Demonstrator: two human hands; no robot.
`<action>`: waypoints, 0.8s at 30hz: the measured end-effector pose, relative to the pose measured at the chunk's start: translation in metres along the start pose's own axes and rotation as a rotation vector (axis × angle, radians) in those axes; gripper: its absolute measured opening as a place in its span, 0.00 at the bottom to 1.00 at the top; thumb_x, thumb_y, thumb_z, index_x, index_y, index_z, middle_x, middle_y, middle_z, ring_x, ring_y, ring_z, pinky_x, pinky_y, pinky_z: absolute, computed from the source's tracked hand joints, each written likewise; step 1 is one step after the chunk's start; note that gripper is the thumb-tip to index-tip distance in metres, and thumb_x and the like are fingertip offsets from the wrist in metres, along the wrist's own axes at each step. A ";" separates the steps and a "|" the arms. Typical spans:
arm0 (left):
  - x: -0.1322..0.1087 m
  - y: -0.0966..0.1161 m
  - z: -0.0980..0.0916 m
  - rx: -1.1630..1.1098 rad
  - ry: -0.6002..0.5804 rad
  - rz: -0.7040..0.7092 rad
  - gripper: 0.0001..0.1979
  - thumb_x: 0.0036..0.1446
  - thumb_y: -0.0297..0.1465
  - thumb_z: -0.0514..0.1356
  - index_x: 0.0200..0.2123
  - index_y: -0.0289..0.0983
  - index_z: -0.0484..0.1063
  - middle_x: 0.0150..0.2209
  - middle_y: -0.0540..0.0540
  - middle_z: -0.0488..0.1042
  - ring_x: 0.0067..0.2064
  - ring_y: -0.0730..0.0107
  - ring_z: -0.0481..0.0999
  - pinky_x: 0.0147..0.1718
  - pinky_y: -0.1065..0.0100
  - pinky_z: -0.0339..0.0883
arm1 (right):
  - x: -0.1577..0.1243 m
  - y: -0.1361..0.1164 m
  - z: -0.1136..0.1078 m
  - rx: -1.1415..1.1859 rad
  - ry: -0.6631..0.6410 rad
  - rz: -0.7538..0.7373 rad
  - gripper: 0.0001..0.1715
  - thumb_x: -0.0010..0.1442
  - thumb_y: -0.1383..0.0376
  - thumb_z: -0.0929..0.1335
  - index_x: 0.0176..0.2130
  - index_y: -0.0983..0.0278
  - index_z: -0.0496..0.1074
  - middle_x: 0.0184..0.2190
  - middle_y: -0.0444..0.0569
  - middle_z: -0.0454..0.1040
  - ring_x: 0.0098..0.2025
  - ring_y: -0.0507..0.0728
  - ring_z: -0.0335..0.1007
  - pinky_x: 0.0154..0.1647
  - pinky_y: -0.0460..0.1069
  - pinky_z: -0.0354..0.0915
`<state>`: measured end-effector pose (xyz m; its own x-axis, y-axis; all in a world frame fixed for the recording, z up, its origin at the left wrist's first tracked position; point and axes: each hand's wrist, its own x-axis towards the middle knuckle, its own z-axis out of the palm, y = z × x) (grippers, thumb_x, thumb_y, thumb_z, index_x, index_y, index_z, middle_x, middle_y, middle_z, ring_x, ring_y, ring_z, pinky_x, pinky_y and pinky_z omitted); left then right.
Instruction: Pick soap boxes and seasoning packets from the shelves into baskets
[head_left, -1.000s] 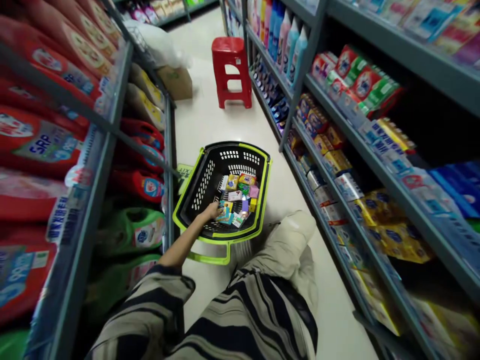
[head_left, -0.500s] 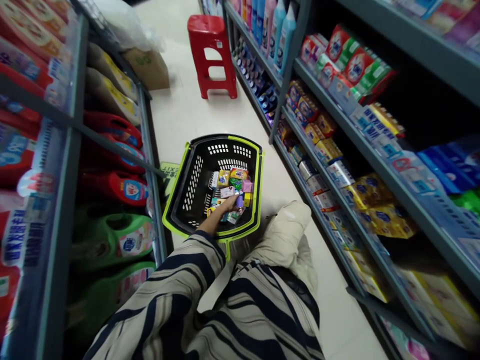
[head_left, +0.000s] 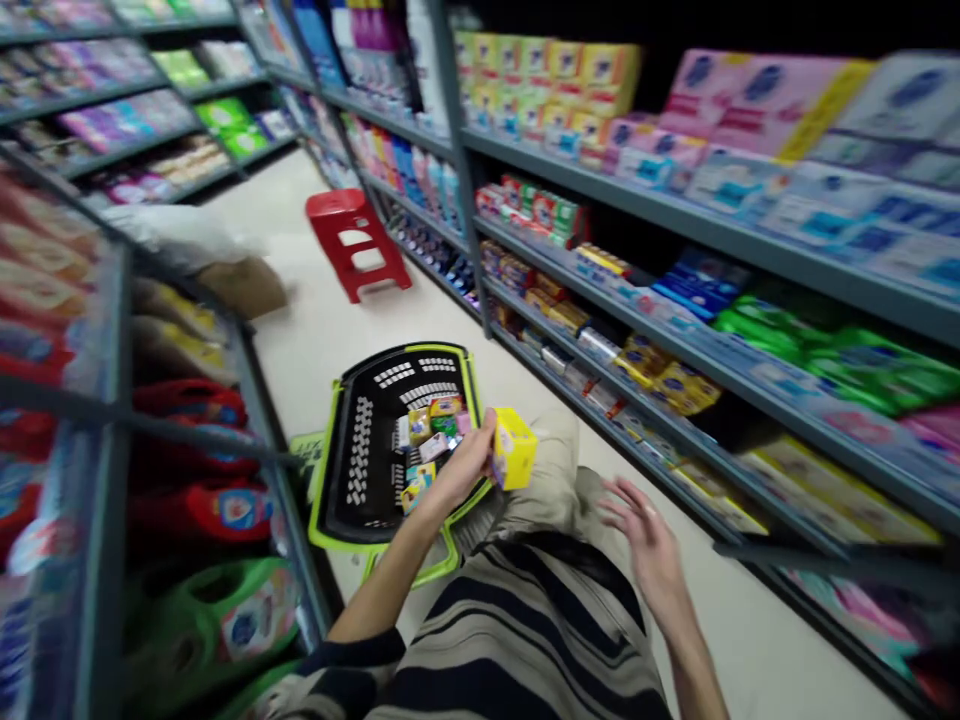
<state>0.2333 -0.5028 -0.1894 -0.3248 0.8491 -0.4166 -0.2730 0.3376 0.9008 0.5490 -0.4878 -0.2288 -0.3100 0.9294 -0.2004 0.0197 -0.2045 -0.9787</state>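
A yellow box (head_left: 514, 450) is gripped by my left hand (head_left: 474, 456), held up over the right rim of the basket. The black shopping basket (head_left: 352, 400) with lime-green edging stands on the floor in front of me. Several small packs, among them a yellow-and-blue pack (head_left: 418, 484) and a white pack (head_left: 433, 447), lie inside it; my left hand and wrist hide some of them. Off to the right of my knee, my right hand (head_left: 637, 515) hangs in the air with fingers apart and nothing in it.
Shelves of boxed and bagged goods (head_left: 697, 370) run along the right. Detergent bottles (head_left: 232, 620) fill the rack (head_left: 105, 480) on the left. Farther up the aisle stand a red stool (head_left: 352, 240) and a cardboard box (head_left: 244, 285) beside a white plastic bag (head_left: 172, 235).
My left hand was down among the packs in the basket and is now raised, holding the yellow box. My right hand has come into view. The camera has tilted up and turned right.
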 end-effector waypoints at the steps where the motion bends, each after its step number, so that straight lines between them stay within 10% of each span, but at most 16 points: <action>1: -0.005 0.001 0.029 0.105 -0.021 0.054 0.36 0.60 0.67 0.57 0.32 0.37 0.73 0.21 0.51 0.70 0.17 0.74 0.69 0.16 0.73 0.62 | 0.008 -0.007 0.013 0.089 -0.095 -0.035 0.45 0.66 0.41 0.74 0.71 0.59 0.65 0.68 0.61 0.72 0.59 0.65 0.80 0.58 0.59 0.79; 7: -0.028 -0.008 0.125 0.072 -0.274 0.165 0.30 0.68 0.60 0.56 0.47 0.38 0.77 0.25 0.50 0.76 0.24 0.67 0.77 0.28 0.67 0.76 | 0.011 -0.034 0.014 0.385 0.189 -0.153 0.44 0.67 0.49 0.75 0.72 0.58 0.62 0.61 0.55 0.78 0.57 0.61 0.80 0.53 0.53 0.81; 15: -0.055 -0.070 0.157 0.109 -0.236 0.089 0.31 0.63 0.57 0.65 0.57 0.40 0.78 0.57 0.40 0.81 0.56 0.56 0.83 0.56 0.59 0.81 | -0.025 0.013 -0.065 0.479 0.277 -0.062 0.54 0.61 0.47 0.79 0.73 0.59 0.54 0.53 0.56 0.82 0.49 0.61 0.83 0.48 0.52 0.79; 24: -0.050 -0.142 0.189 0.317 -0.304 0.041 0.31 0.56 0.57 0.70 0.54 0.43 0.82 0.37 0.45 0.78 0.38 0.61 0.79 0.38 0.63 0.75 | -0.065 0.100 -0.087 0.562 0.388 0.072 0.48 0.55 0.39 0.79 0.65 0.56 0.68 0.45 0.53 0.85 0.50 0.69 0.84 0.54 0.60 0.79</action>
<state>0.4595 -0.5167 -0.2730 -0.0355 0.9294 -0.3673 0.0415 0.3686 0.9287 0.6533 -0.5417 -0.3176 0.0384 0.9290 -0.3681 -0.5009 -0.3009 -0.8115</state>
